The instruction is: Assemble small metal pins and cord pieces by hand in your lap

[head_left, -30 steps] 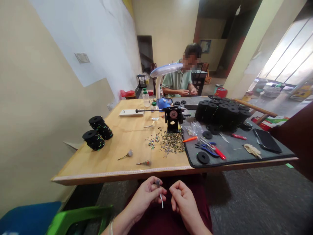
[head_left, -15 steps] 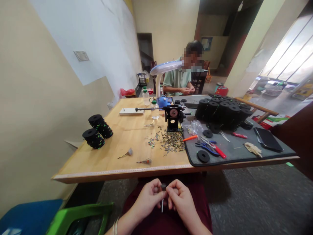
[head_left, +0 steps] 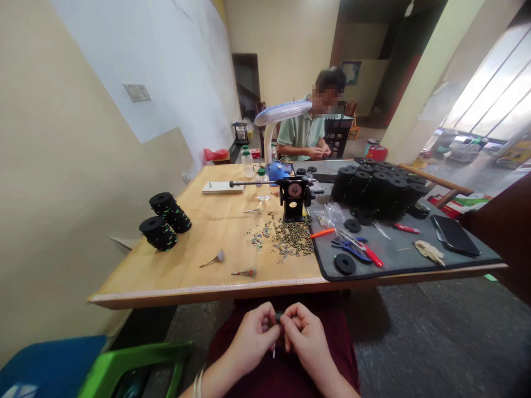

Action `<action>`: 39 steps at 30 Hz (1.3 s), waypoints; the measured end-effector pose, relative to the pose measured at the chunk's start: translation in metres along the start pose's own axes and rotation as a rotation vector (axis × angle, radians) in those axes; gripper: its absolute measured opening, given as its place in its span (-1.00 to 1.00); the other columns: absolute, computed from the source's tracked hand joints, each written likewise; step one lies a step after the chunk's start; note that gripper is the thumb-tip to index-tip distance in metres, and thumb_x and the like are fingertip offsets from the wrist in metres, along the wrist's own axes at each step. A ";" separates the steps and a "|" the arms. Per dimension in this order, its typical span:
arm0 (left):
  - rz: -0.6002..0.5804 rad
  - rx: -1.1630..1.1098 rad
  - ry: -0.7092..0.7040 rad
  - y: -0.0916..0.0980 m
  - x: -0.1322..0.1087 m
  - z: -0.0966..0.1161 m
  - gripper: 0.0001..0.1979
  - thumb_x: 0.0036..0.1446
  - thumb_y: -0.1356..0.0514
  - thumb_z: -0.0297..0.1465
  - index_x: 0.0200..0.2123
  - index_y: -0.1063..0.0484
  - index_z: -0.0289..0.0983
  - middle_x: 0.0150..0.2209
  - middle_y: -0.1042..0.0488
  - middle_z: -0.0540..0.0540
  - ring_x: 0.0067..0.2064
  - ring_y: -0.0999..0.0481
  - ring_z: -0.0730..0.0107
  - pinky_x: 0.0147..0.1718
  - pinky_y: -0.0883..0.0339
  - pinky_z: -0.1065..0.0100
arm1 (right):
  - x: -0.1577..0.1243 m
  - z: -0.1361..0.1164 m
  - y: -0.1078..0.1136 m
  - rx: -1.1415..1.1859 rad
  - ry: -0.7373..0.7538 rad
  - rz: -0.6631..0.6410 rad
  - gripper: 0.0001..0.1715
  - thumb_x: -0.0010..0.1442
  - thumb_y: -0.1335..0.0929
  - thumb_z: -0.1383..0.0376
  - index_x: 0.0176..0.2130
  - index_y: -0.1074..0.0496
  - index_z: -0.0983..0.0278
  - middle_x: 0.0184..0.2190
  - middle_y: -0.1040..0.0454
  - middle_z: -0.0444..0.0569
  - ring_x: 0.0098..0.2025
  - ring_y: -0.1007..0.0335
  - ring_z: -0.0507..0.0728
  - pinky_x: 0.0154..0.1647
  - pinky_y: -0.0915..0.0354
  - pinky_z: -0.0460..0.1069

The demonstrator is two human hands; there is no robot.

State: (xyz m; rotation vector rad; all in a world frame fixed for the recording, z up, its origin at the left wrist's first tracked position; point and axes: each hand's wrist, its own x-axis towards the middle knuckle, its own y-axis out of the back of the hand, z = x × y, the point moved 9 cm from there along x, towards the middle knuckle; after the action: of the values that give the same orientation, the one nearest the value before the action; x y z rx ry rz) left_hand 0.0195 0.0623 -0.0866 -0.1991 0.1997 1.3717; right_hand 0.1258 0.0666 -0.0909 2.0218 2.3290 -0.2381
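Observation:
Just in front of the table edge, above a dark red garment, my left hand [head_left: 257, 334] and my right hand [head_left: 302, 336] meet with fingertips closed. Between them they pinch a small dark piece [head_left: 278, 318], mostly covered by the fingers, so its kind cannot be made out. A thin white strip [head_left: 274, 351] hangs below the left thumb; whether it joins the dark piece is hidden. On the table beyond lie two small bundles of thin stems, one greyish [head_left: 218, 256] and one with orange bits [head_left: 248, 271].
A black hand-cranked counter [head_left: 292, 199] stands behind scattered small metallic pieces [head_left: 292, 239]. Black foam spools stand left [head_left: 157, 232] and, stacked, right [head_left: 379, 190]. Pliers [head_left: 352, 246] lie on the grey mat [head_left: 398, 260]. Across the table sits a person [head_left: 301, 135] beside a lamp [head_left: 282, 113].
My hands stay together in nearly the same place, with slight finger movement. The white strip below them looks thinner and shows less of its length.

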 end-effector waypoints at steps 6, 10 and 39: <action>-0.107 -0.245 0.118 -0.008 0.001 -0.003 -0.70 -0.10 -0.35 -0.30 -0.45 -0.28 -0.29 -0.59 -0.44 0.04 -0.56 -0.46 0.48 -0.57 -0.30 0.49 | 0.002 0.004 0.001 0.105 -0.048 0.010 -0.49 0.00 -0.39 -0.12 -0.47 -0.25 0.25 -0.83 -0.21 -0.32 -0.77 -0.06 -0.08 -0.71 0.00 -0.17; -0.108 -0.339 0.196 -0.009 -0.002 -0.006 -0.73 -0.08 -0.35 -0.30 -0.40 -0.36 -0.33 -0.55 -0.48 -0.01 -0.51 -0.48 0.49 -0.50 -0.31 0.48 | 0.003 0.010 0.001 0.139 -0.108 0.003 -0.45 -0.05 -0.40 -0.14 -0.47 -0.25 0.26 -0.84 -0.22 -0.31 -0.78 0.01 -0.10 -0.72 0.07 -0.18; 0.200 0.325 -0.257 0.022 -0.006 0.032 -0.82 0.10 -0.19 -0.28 -0.45 -0.43 -0.26 -0.51 -0.47 -0.03 -0.45 -0.42 0.36 -0.43 -0.28 0.43 | -0.011 0.015 -0.007 0.126 -0.256 -0.066 -0.49 -0.02 -0.38 -0.11 -0.51 -0.21 0.24 -0.85 -0.26 -0.29 -0.81 0.13 -0.13 -0.76 0.22 -0.18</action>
State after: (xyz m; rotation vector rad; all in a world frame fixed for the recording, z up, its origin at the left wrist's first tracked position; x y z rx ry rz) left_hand -0.0021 0.0686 -0.0549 0.2738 0.2284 1.5253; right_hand 0.1198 0.0523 -0.1034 1.8381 2.2727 -0.6225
